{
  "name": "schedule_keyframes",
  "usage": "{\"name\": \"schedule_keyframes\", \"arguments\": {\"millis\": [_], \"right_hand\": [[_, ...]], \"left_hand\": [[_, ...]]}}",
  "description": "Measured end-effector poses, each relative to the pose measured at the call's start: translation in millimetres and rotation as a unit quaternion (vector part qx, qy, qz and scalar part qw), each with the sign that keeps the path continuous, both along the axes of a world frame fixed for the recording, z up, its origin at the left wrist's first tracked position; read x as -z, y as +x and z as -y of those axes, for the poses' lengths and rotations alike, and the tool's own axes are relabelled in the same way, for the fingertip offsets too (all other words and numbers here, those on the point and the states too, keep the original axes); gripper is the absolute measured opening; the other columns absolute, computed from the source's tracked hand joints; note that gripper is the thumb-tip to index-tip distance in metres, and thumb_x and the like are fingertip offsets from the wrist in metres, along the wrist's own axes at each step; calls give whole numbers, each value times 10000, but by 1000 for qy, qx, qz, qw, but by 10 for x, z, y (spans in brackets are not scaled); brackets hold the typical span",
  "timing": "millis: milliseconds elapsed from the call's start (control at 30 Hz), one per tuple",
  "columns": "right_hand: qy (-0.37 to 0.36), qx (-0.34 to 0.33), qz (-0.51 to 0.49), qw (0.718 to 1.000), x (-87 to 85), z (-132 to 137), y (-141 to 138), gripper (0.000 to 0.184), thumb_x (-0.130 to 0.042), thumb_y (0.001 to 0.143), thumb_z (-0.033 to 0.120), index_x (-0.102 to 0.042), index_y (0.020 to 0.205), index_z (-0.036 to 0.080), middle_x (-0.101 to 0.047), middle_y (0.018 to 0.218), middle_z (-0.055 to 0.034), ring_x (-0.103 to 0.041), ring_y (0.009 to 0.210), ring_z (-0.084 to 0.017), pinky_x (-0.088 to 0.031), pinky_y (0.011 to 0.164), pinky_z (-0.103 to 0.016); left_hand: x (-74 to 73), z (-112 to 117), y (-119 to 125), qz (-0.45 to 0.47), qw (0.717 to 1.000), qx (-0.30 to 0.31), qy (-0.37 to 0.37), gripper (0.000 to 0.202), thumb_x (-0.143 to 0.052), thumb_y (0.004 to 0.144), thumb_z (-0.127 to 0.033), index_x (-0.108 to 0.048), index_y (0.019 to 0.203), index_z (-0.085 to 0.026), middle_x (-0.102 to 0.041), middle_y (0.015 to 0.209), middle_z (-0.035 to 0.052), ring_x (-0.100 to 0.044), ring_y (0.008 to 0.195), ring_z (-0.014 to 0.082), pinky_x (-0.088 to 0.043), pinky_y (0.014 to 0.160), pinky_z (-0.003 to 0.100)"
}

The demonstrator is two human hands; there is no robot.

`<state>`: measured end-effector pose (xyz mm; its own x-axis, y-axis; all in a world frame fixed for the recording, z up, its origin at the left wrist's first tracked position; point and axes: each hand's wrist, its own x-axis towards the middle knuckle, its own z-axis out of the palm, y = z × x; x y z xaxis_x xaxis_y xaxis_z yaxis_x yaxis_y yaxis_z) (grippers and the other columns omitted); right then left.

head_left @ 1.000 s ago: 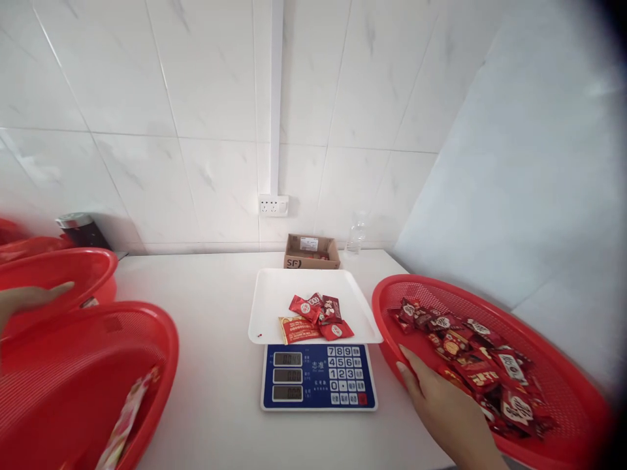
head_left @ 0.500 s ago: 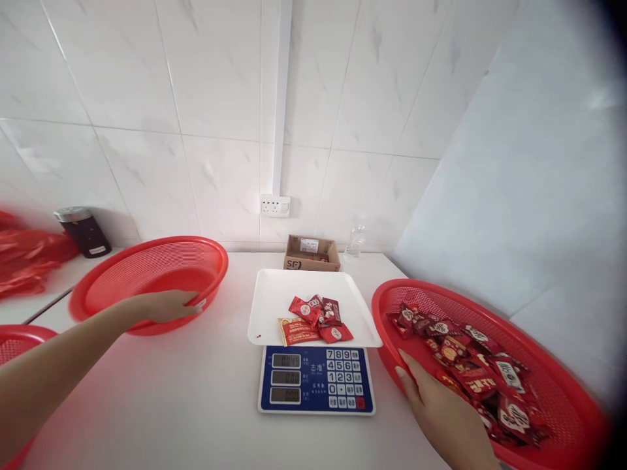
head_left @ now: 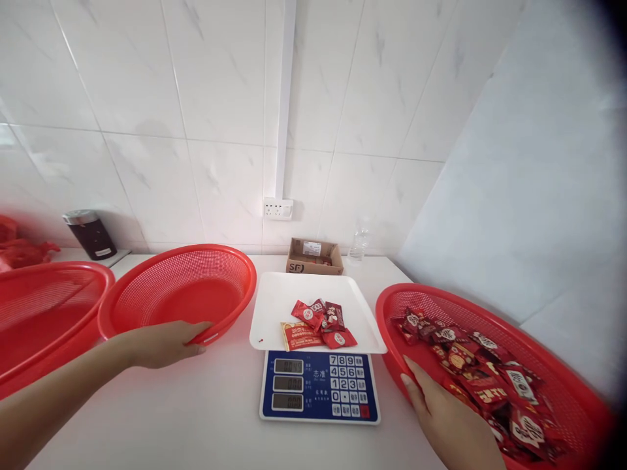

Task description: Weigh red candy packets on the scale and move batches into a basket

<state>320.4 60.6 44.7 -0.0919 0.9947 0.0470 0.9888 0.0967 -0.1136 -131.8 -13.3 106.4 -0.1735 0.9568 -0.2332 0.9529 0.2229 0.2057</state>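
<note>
Pose: left hand [head_left: 161,344] pointing right | grip clasping middle basket [head_left: 200,303] left of scale [head_left: 319,388] | long axis sideways | right hand [head_left: 448,418] pointing forward-left, clasping right basket [head_left: 409,299] | axis slanting far-left to near-right

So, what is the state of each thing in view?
Digital scale: digits showing
Snack packets on white tray: seemingly sealed
Middle red basket: left hand gripping rim
Right red basket: partly filled, right hand gripping rim
Left red basket: upright
Cardboard box: open
Black flask: lidded
Wall socket: no plugs
Transparent bottle: upright
Red bag: crumpled
</note>
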Motion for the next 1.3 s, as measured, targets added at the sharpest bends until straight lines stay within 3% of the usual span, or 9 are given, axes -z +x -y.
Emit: {"name": "schedule_keyframes", "arguments": {"millis": [100,200,300,433,567,800,1000,1167,1300], "right_hand": [[13,-8,0,1000,-34,8,-14,599,-156,914,387,-539,1293,127,-664,1154,-142,-647,1016,-298,-531,794,-433],[9,-11,-4,1000,-56,16,-22,597,-160,918,385,-523,1306,112,-672,1136,-146,-647,1017,-291,-526,800,-422],[-1,-7,-3,1000,-55,18,-21,590,-159,922,375,-511,1317,114,-666,1149,-148,-652,1008,-286,-516,820,-418],[0,-5,3,1000,-39,18,-16,590,-160,923,381,-518,1312,117,-674,1130,-151,-657,995,-291,-518,810,-423],[23,-15,-1,1000,-42,22,-21,581,-166,921,368,-523,1307,121,-669,1144,-138,-661,989,-284,-531,795,-418],[15,-19,4,1000,-51,33,-18,581,-165,920,357,-515,1315,116,-649,1185,-122,-654,1012,-275,-535,814,-414],[2,-18,-5,1000,-41,13,-3,591,-153,926,374,-495,1332,114,-641,1196,-127,-646,1028,-275,-526,827,-410],[3,-22,-2,1000,-47,17,-6,592,-149,923,368,-493,1334,117,-650,1182,-130,-660,994,-276,-536,793,-400],[2,-14,8,1000,-42,12,-12,598,-145,920,365,-491,1336,110,-640,1197,-138,-644,1031,-283,-527,819,-409]], "left_hand": [[-38,-30,105,35,997,25,-67,575,-406,837,-572,-368,1376,-376,-647,1207,29,-616,1062,277,-477,844,385],[-120,-129,306,41,997,53,-33,660,-350,864,-578,-203,1451,-315,-468,1410,68,-470,1252,297,-399,975,457],[-180,-299,621,46,992,106,44,652,-315,886,-566,-175,1458,-287,-296,1514,57,-302,1368,266,-313,1068,451],[-136,-593,1091,62,976,198,59,636,-338,898,-532,-213,1451,-243,-224,1539,71,-233,1398,242,-286,1101,408],[28,-867,1432,63,957,276,68,690,-426,852,-577,-273,1428,-229,-257,1526,96,-194,1408,269,-267,1106,424],[235,-1092,1643,26,954,273,121,475,-488,853,-473,-480,1233,-188,-526,1271,129,-495,1163,297,-415,937,422],[92,-1050,1541,0,964,217,152,338,-449,890,-420,-499,1166,-233,-568,1180,81,-576,1050,239,-471,821,343],[-210,-920,913,-37,975,110,189,370,-379,895,-439,-508,1142,-195,-579,1123,117,-598,973,286,-488,749,406],[-254,-849,554,-58,978,91,180,387,-466,834,-349,-539,1163,-160,-538,1255,161,-481,1183,358,-418,923,525]]}}
